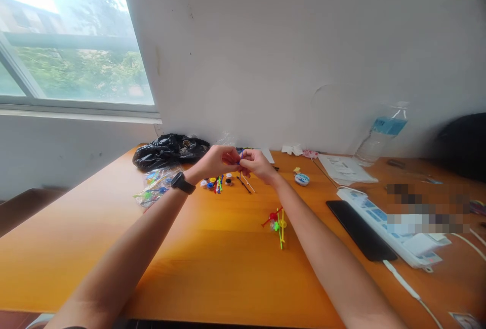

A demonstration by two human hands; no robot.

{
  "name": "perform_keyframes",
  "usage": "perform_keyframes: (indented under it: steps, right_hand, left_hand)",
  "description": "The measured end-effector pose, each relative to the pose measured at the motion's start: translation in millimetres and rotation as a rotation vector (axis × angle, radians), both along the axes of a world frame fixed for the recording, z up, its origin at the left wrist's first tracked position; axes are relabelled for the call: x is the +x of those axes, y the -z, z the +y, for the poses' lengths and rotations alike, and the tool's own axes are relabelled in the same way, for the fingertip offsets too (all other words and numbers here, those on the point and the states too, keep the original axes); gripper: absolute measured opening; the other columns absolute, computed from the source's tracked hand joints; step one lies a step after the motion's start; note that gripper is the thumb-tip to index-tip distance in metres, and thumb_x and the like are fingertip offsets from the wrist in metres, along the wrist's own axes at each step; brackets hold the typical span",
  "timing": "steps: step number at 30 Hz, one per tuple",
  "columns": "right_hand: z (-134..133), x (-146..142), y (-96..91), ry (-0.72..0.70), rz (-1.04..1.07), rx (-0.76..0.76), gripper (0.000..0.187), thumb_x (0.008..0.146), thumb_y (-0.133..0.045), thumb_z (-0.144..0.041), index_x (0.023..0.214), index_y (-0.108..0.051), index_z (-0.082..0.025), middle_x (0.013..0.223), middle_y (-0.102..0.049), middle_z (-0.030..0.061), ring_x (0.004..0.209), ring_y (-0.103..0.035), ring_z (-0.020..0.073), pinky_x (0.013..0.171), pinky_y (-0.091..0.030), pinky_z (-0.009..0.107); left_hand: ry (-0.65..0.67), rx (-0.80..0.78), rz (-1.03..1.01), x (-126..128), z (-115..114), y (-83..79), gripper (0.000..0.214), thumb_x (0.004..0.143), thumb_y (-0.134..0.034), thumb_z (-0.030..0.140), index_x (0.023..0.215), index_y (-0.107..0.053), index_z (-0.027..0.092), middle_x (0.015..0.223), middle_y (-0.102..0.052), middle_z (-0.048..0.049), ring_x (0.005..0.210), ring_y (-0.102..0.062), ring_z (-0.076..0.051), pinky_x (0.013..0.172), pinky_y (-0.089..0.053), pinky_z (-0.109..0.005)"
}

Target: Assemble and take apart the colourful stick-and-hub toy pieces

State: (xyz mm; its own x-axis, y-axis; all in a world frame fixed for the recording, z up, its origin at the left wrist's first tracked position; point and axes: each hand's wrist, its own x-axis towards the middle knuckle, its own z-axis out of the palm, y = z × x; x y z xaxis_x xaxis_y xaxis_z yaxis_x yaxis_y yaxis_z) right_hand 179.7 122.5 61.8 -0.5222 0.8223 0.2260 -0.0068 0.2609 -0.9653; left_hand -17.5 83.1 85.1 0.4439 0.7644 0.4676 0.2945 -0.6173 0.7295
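Note:
My left hand (pixel 221 159), with a dark watch on its wrist, and my right hand (pixel 258 165) meet above the far middle of the table. Both are closed in a pinch on a thin blue plastic stick (pixel 242 154), mostly covered by the fingers. Below them lie a black stick (pixel 243 185) and a white stick (pixel 248 184). Several small coloured plastic pieces (pixel 218 184) sit just left of those, near two small round pots or caps. Closer to me, beside my right forearm, rests a joined figure of red, green and yellow sticks and connectors (pixel 280 223).
A black plastic bag (pixel 167 149) and a clear bag of coloured parts (pixel 157 184) lie at left. On the right are a round tin (pixel 301 179), a phone (pixel 359 230), a white power strip (pixel 383 222) with cables, and a tilted water bottle (pixel 374 141).

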Motion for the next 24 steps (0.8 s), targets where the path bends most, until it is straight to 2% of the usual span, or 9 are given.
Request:
perform_keyframes:
  steps: [2, 4, 7, 11, 16, 20, 24]
  right_hand:
    - [1.4, 0.3, 2.8, -0.052, -0.040, -0.002, 0.009, 0.076, -0.064, -0.022, 0.078, -0.055, -0.020, 0.060, -0.060, -0.0041, 0.048, -0.048, 0.0074, 0.044, -0.032, 0.018]
    - [3.6, 0.2, 7.0, -0.083, -0.105, -0.005, 0.007, 0.076, -0.063, -0.022, 0.079, -0.057, -0.019, 0.060, -0.057, -0.0049, 0.049, -0.044, 0.0067, 0.045, -0.028, 0.018]
    - [6.7, -0.4, 14.4, -0.082, -0.205, -0.014, 0.009, 0.076, -0.064, -0.024, 0.078, -0.056, -0.019, 0.060, -0.056, -0.0052, 0.050, -0.042, 0.0073, 0.046, -0.029, 0.019]
    - [7.2, -3.2, 22.6, -0.068, -0.263, -0.060, 0.014, 0.075, -0.064, -0.024, 0.074, -0.051, -0.020, 0.060, -0.055, -0.0052, 0.050, -0.043, 0.0077, 0.046, -0.031, 0.020]
    - [2.4, -12.7, 30.4, -0.071, -0.284, -0.088, 0.012, 0.079, -0.062, -0.024, 0.075, -0.052, -0.020, 0.060, -0.058, -0.0027, 0.048, -0.047, 0.0090, 0.043, -0.031, 0.020]
    - [4.0, -12.9, 33.4, -0.028, -0.369, -0.035, 0.002, 0.082, -0.058, -0.018, 0.081, -0.056, -0.019, 0.065, -0.061, -0.0009, 0.053, -0.053, 0.0104, 0.047, -0.037, 0.020]
    - [15.2, 0.5, 35.0, 0.070, -0.599, 0.093, 0.008, 0.081, -0.058, -0.014, 0.087, -0.062, -0.018, 0.064, -0.060, -0.0028, 0.054, -0.053, 0.0108, 0.051, -0.037, 0.021]
  left_hand:
    - [0.015, -0.034, 0.002, -0.6, 2.5, 3.5, 0.014, 0.077, -0.079, 0.017, 0.084, -0.068, 0.014, 0.080, -0.078, -0.0054, 0.080, -0.077, -0.020, 0.069, -0.059, -0.022]
    - [0.023, -0.079, 0.014, -1.4, 6.1, 9.0, 0.014, 0.075, -0.079, 0.016, 0.083, -0.068, 0.013, 0.079, -0.078, -0.0053, 0.078, -0.077, -0.020, 0.065, -0.058, -0.021]
    - [0.027, -0.136, 0.041, -2.9, 12.0, 18.8, 0.011, 0.073, -0.077, 0.013, 0.082, -0.069, 0.013, 0.078, -0.078, -0.0049, 0.075, -0.076, -0.019, 0.060, -0.056, -0.019]
    - [0.024, -0.127, 0.106, -4.6, 18.2, 29.7, 0.008, 0.074, -0.075, 0.013, 0.079, -0.069, 0.014, 0.077, -0.078, -0.0040, 0.074, -0.076, -0.019, 0.059, -0.055, -0.018]
    - [0.033, -0.173, 0.179, -6.5, 19.7, 31.3, 0.014, 0.075, -0.079, 0.020, 0.078, -0.067, 0.014, 0.074, -0.077, -0.0046, 0.070, -0.076, -0.019, 0.055, -0.052, -0.018]
    - [0.062, -0.173, 0.260, -11.2, 19.0, 28.2, 0.014, 0.078, -0.080, 0.025, 0.082, -0.073, 0.014, 0.076, -0.078, -0.0049, 0.070, -0.074, -0.017, 0.055, -0.050, -0.017]
    - [-0.002, -0.231, 0.420, -14.5, 18.8, 33.4, 0.020, 0.078, -0.083, 0.035, 0.084, -0.078, 0.016, 0.074, -0.075, -0.0044, 0.052, -0.066, -0.013, 0.042, -0.041, -0.018]
